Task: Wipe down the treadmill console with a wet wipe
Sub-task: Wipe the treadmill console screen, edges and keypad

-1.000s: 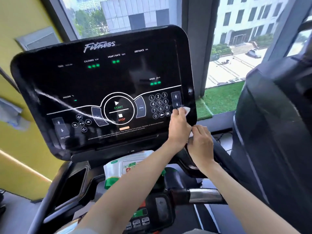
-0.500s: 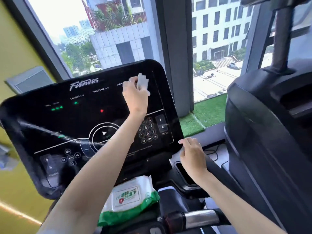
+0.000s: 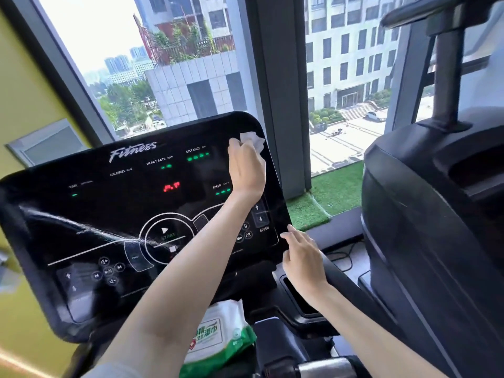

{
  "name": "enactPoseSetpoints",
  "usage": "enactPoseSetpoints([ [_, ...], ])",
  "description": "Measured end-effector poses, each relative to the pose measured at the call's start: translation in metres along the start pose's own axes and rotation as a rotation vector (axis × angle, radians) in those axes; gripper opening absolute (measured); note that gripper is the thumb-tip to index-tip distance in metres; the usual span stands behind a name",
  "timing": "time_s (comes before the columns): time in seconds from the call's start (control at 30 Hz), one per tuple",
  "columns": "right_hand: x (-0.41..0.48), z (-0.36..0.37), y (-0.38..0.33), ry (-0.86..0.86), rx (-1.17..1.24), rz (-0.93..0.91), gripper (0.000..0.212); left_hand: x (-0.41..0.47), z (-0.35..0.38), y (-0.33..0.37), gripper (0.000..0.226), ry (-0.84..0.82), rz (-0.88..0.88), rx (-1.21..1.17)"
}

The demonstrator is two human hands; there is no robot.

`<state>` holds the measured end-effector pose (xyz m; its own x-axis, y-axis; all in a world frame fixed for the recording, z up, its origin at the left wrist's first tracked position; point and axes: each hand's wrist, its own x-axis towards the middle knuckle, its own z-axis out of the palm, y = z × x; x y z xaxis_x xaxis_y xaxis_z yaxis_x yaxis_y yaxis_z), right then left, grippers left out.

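White wipe (image 3: 252, 140); black console (image 3: 122, 208) dotted green and red; green-and-white pack (image 3: 218, 342).

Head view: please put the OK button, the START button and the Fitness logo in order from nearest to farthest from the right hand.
1. OK button, just left of the right hand.
2. START button, further left.
3. Fitness logo, far upper left.

The treadmill console (image 3: 81, 214) carries the brand "Fitness" in white script at its top. Below it stand the white labels "CALORIES", "HEART RATE" and "DISTANCE", and lower right "SPEED". The round centre key reads "START"; keypad keys show "9" and "OK", with "SPEED" again under two arrows. The pack of wipes (image 3: 218, 342) bears green Chinese characters, too blurred to read
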<state>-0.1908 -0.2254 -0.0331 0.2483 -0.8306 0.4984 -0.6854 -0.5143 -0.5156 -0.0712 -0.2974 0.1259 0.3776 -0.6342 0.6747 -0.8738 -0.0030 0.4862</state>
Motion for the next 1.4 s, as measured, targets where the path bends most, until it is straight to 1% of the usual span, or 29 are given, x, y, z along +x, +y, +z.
enactPoseSetpoints([
  [0.1, -0.002, 0.0, 0.0, -0.013, 0.009, 0.027, 0.038, -0.015, 0.007, -0.006, 0.018, -0.004, 0.0, 0.054],
  [0.23, -0.01, 0.0, -0.001, -0.04, 0.017, 0.056, 0.036, -0.039, 0.011, -0.01, 0.025, -0.05, -0.006, 0.039],
  [0.37, -0.02, 0.004, -0.002, -0.06, 0.0, 0.069, 0.034, -0.085, 0.012, -0.021, 0.028, -0.116, 0.009, 0.052],
  [0.47, -0.028, 0.006, 0.0, -0.039, -0.021, 0.072, 0.03, -0.123, 0.017, -0.029, 0.032, -0.192, -0.022, 0.078],
  [0.57, -0.037, 0.003, 0.0, -0.043, -0.01, 0.066, 0.027, -0.153, 0.017, -0.031, 0.04, -0.284, -0.008, 0.098],
  [0.63, -0.043, 0.001, -0.002, -0.037, 0.003, 0.069, 0.023, -0.163, 0.017, -0.031, 0.041, -0.344, -0.013, 0.103],
  [0.7, -0.046, 0.0, -0.003, -0.033, 0.01, 0.072, 0.02, -0.169, 0.018, -0.032, 0.038, -0.383, -0.035, 0.115],
  [0.83, -0.048, 0.003, -0.004, -0.022, 0.013, 0.062, 0.015, -0.182, 0.019, -0.035, 0.024, -0.425, -0.074, 0.138],
  [0.97, -0.05, 0.005, -0.003, 0.001, 0.006, 0.038, 0.016, -0.185, 0.019, -0.034, 0.018, -0.363, -0.04, 0.216],
  [1.03, -0.051, 0.005, -0.001, -0.004, 0.007, 0.046, 0.016, -0.184, 0.02, -0.035, 0.018, -0.339, -0.043, 0.224],
  [1.23, -0.053, 0.012, 0.0, -0.042, 0.019, 0.068, 0.019, -0.183, 0.013, -0.032, 0.018, -0.396, -0.029, 0.25],
  [1.4, -0.055, 0.015, -0.001, -0.067, 0.054, 0.094, 0.022, -0.179, 0.009, -0.026, 0.022, -0.402, -0.03, 0.286],
])
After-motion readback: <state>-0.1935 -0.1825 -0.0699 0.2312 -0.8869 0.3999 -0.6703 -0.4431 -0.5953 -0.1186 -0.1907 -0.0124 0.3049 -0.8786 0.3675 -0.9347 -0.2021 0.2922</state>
